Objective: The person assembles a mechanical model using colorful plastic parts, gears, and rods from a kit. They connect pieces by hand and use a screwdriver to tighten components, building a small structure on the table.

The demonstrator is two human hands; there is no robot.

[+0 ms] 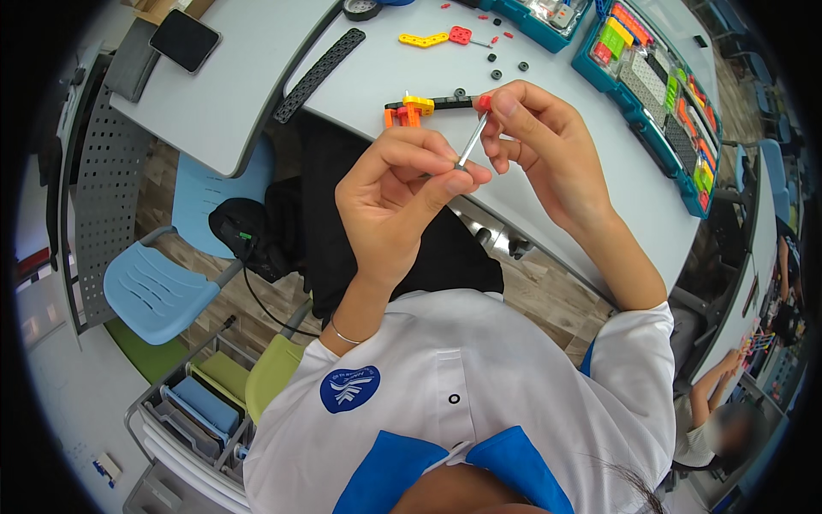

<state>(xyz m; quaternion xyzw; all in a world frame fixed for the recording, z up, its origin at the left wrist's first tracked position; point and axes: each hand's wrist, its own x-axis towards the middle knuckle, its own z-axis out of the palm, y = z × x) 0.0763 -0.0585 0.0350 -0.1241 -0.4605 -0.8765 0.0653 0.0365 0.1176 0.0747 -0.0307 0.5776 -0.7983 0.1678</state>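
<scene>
A thin metal shaft slants between my two hands above the table's near edge. My left hand pinches its lower end, where a small dark collar shows between thumb and fingers. At the upper end sits a small red plastic piece, gripped by the thumb and fingers of my right hand. Just beyond my hands lies a partly built assembly of yellow, orange and red pieces on a black beam; my right fingers partly hide the beam's right end.
Loose parts lie farther back: a yellow angled beam, a red plate and small dark collars. A black perforated strip rests at the left edge. Teal parts cases stand right; a phone lies on the left table.
</scene>
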